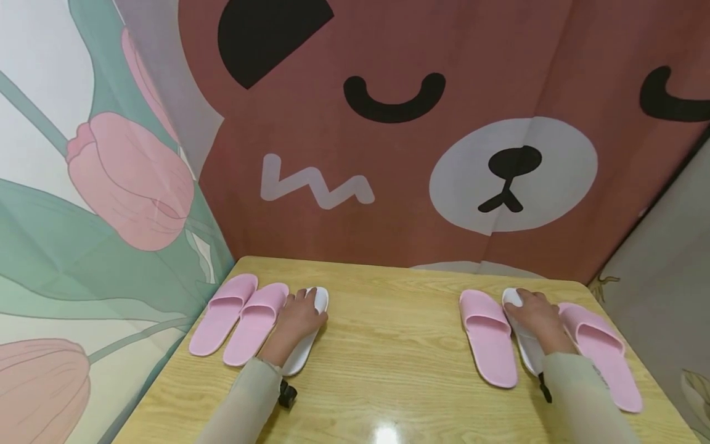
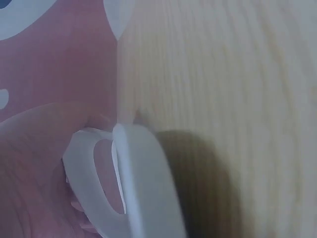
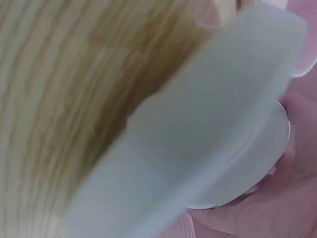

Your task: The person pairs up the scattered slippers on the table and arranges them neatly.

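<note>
At the left of the table, my left hand (image 1: 299, 317) grips a white slipper (image 1: 302, 356) over its strap, covering much of its front half. The left wrist view shows this slipper's sole edge (image 2: 151, 183) and open strap, with the palm (image 2: 34, 168) beside it. On the right side, my right hand (image 1: 535, 316) grips another white slipper (image 1: 527, 345) around its strap. Seen from the right wrist, that slipper (image 3: 213, 104) stands tilted and blurred, with fingers and palm (image 3: 277, 208) behind the strap. How far either slipper is off the table is unclear.
Two pink slippers (image 1: 249, 336) lie side by side left of my left hand. Another pink slipper (image 1: 490, 351) lies left of my right hand, and one more (image 1: 607, 364) to its right. Behind the wooden table (image 1: 383, 345) hangs a bear-print cloth (image 1: 399, 234).
</note>
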Demonstrator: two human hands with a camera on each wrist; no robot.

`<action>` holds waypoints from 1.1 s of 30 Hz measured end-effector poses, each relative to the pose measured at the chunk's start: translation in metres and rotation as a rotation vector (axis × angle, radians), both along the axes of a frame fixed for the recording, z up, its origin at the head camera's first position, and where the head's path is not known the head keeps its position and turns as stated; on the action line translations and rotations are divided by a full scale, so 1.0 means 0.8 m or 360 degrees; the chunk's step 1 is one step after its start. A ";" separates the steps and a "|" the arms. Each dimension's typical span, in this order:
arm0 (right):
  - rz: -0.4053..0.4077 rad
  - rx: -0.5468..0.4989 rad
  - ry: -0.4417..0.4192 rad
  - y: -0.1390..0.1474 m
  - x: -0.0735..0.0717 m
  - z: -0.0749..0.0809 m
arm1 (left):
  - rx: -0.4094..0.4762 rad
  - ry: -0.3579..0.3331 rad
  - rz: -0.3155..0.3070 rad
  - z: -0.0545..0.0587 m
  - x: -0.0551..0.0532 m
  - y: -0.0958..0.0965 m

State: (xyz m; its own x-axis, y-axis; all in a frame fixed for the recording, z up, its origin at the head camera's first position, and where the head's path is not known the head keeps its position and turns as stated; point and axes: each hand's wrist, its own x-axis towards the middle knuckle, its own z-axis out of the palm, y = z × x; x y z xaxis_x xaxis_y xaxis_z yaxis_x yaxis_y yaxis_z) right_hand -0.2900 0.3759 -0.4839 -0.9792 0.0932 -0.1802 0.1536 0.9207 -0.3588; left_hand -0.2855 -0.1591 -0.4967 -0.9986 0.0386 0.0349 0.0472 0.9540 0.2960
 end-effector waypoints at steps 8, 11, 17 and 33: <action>0.0002 -0.0014 -0.0056 0.001 0.001 0.015 | 0.0027 0.0038 -0.0024 0.008 -0.004 0.004; 0.0013 0.0002 -0.0048 -0.001 0.001 0.018 | 0.0035 0.0023 -0.0024 0.012 -0.004 0.006; -0.0017 -0.0012 -0.0092 -0.008 0.003 0.026 | 0.0030 0.0004 -0.0014 0.016 -0.002 0.009; -0.0089 0.0059 -0.0015 -0.032 -0.003 0.046 | 0.0080 0.0080 -0.0097 0.032 -0.005 0.020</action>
